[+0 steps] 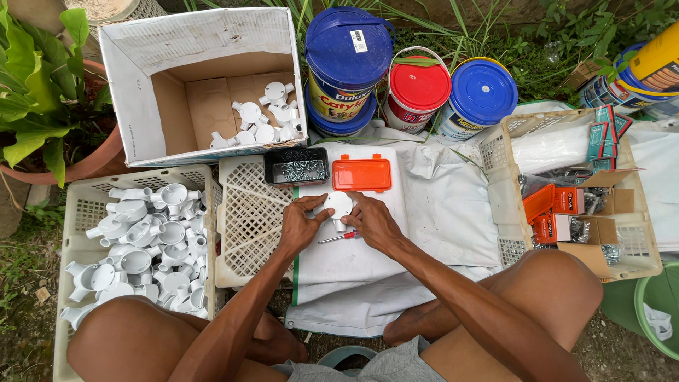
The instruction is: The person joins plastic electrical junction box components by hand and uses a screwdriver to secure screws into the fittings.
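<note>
Your left hand and right hand meet over the white sheet, fingers of both grasping a round white junction box between them near the sheet's middle. A red-handled screwdriver lies just beneath. Toward the sheet's far edge sit a black tray of screws and an orange lid. Beyond, a cardboard box holds more white fittings.
</note>
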